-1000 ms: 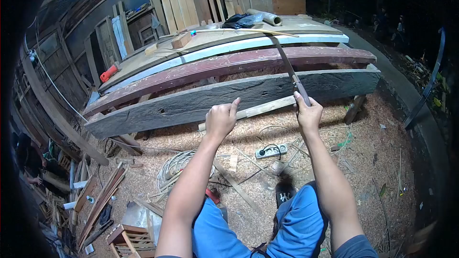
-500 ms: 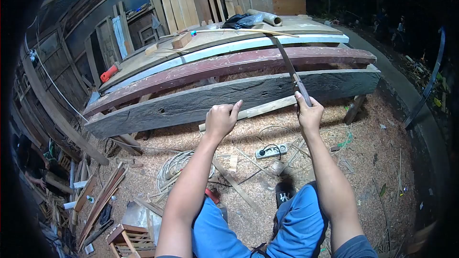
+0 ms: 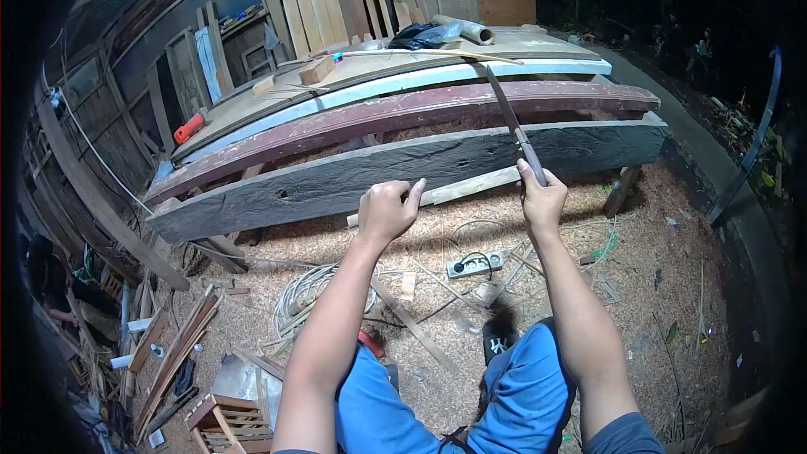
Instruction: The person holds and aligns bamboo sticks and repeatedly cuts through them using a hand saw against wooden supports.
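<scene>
My left hand [image 3: 389, 208] is closed around a pale wooden strip [image 3: 472, 186], its thumb pointing up. The strip slants up to the right in front of a dark weathered board [image 3: 370, 175], and a short end shows left of my fist. In my right hand [image 3: 544, 196] is the brown handle of a machete [image 3: 504, 103]. Its long, dark blade points away from me over the boards. The strip's far end lies close to the handle, just left of my right fingers; whether they touch I cannot tell.
Beyond the dark board lie a reddish beam [image 3: 403, 109] and a white-edged panel [image 3: 387, 80]. A wood block [image 3: 317, 71] and a rolled sheet [image 3: 465, 29] rest on top. Below are a power strip [image 3: 475, 265], coiled cable [image 3: 307, 294] and wood shavings. A person [image 3: 55, 286] is at far left.
</scene>
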Demonstrator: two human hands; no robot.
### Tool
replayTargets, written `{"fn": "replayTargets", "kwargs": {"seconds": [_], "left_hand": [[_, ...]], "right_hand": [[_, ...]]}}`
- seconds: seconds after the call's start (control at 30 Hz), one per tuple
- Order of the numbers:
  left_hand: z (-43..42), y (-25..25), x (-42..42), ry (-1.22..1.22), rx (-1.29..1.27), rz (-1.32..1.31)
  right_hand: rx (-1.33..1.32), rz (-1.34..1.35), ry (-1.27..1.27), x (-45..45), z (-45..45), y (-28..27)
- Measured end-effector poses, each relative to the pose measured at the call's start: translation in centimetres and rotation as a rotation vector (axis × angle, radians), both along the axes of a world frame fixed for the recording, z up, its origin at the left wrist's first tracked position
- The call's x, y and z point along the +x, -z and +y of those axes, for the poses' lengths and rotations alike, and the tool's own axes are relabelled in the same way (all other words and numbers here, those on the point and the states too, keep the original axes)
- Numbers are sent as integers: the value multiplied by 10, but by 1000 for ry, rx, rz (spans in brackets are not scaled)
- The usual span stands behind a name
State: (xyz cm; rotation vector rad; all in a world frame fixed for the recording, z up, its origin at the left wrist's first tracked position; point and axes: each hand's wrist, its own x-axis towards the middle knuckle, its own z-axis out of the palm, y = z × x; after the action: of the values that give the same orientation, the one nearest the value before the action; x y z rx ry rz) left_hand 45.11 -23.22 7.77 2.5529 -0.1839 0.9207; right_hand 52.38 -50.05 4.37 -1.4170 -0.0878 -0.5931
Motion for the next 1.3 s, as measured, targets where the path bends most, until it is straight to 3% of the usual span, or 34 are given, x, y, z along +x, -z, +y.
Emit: {"fn": "replayTargets", "kwargs": {"seconds": [0.47, 0.53, 0.7, 0.83, 0.93, 1.3], "left_hand": [[10, -4, 6, -41, 36, -64], [18, -2, 14, -80, 43, -96], [25, 1, 43, -189, 40, -173], [27, 2, 77, -253, 46, -101], [31, 5, 91, -305, 59, 14], [51, -9, 138, -291, 75, -47]], "right_hand": [[-50, -53, 113, -4, -3, -3], [34, 42, 85, -20, -2, -18], [59, -48, 31, -34, 9, -24], [-56, -54, -72, -62, 37, -35], [-127, -55, -122, -65, 56, -21], [-240, -36, -217, -55, 84, 3]]}}
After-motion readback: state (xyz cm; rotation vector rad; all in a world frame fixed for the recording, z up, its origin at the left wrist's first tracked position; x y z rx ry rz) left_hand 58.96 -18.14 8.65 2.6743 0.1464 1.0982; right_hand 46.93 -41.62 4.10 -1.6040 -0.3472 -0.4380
